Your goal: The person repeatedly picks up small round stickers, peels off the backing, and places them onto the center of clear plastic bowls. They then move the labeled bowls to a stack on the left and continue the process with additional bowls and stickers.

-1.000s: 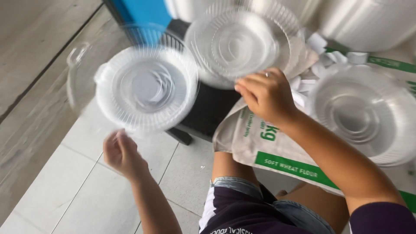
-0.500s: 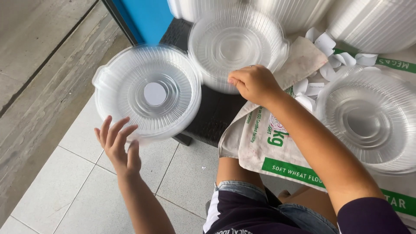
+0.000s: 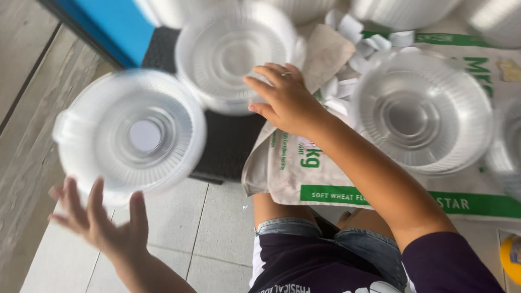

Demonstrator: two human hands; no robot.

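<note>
While the flour sack (image 3: 325, 173) spreads over my lap and the floor as the biggest thing in view, it is also the first thing I worry about: it lies rumpled under the right forearm, and a tug from that arm could drag it and shift whatever rests on it. On its far side sits a clear plastic bowl (image 3: 423, 114), upright and well apart from either hand; if the sack slides, I judge that bowl would go with it.

Next in size is the blurred clear bowl (image 3: 130, 135) at the left, over the pale floor tiles (image 3: 217, 233). I cannot tell whether it is resting on anything or loose in the air. My left hand (image 3: 103, 222) is just below its near rim, fingers spread wide, gripping nothing, perhaps brushing the edge. With the grip that open, the bowl could tip off the fingertips and drop to the tiles, where thin plastic may crack or roll away.

A third clear bowl (image 3: 233, 54) sits on the dark mat (image 3: 228, 146). My right hand (image 3: 285, 100) is beside its near rim, fingers loosely extended, holding nothing. A careless knock could push it off the mat edge.

Smallest, the white paper scraps (image 3: 358, 40) near the sack's folded corner could scatter with any sweep.
</note>
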